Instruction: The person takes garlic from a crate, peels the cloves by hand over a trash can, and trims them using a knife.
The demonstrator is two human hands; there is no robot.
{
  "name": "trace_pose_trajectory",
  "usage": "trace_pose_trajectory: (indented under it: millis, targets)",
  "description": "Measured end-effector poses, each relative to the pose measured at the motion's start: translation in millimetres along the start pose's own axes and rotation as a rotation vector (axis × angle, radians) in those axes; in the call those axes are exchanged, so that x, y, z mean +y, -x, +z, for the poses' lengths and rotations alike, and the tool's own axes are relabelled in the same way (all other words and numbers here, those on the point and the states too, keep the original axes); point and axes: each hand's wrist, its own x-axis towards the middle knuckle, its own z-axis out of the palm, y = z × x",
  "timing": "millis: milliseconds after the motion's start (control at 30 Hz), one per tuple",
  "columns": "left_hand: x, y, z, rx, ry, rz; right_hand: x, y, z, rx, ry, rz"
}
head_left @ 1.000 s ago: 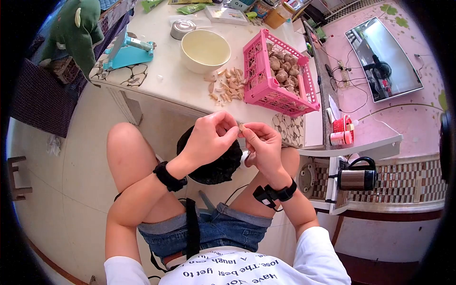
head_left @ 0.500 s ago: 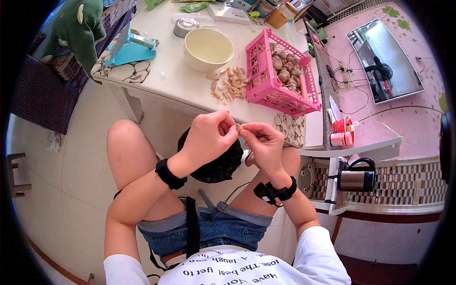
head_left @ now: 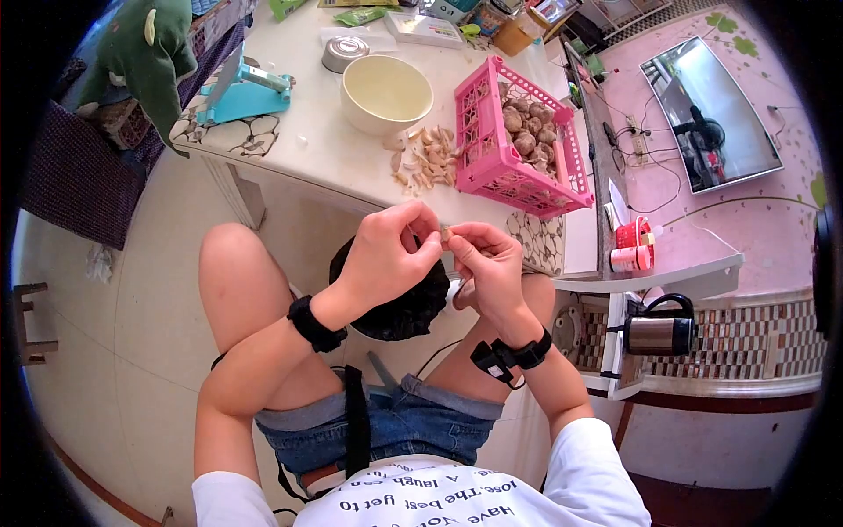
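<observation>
My left hand point(head_left: 386, 259) and my right hand point(head_left: 488, 268) meet just off the table's front edge, their fingertips pinched around a small garlic clove point(head_left: 445, 234). Fingers cover most of the clove. Below them sits a bin lined with a black bag point(head_left: 404, 307), between my knees. Loose garlic cloves point(head_left: 428, 158) lie in a pile on the table. Beside the pile stands a pink plastic crate point(head_left: 479, 132) holding garlic bulbs point(head_left: 529, 132). A cream bowl point(head_left: 386, 92) is behind the pile; its visible inside holds nothing I can make out.
A round tin point(head_left: 343, 51) and a turquoise stand point(head_left: 246, 98) are on the white table point(head_left: 325, 167). Packets and jars line its back. To the right are red-and-white tubs point(head_left: 632, 256) and an electric kettle point(head_left: 659, 329). A green plush toy point(head_left: 149, 61) is at far left.
The fingers of both hands have shifted slightly around the clove, and the right hand has turned a little. Things on the table stay as they were.
</observation>
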Motion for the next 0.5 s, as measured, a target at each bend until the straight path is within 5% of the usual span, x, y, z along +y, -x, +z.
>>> trace_pose_trajectory:
  millis: [267, 500]
  targets:
    - [-16, 7, 4, -0.144, -0.281, -0.003, -13, -41, 6, 0.143, 0.282, -0.095]
    - [-24, 7, 4, -0.173, -0.362, -0.009, -18, -63, 10, 0.096, 0.071, 0.005]
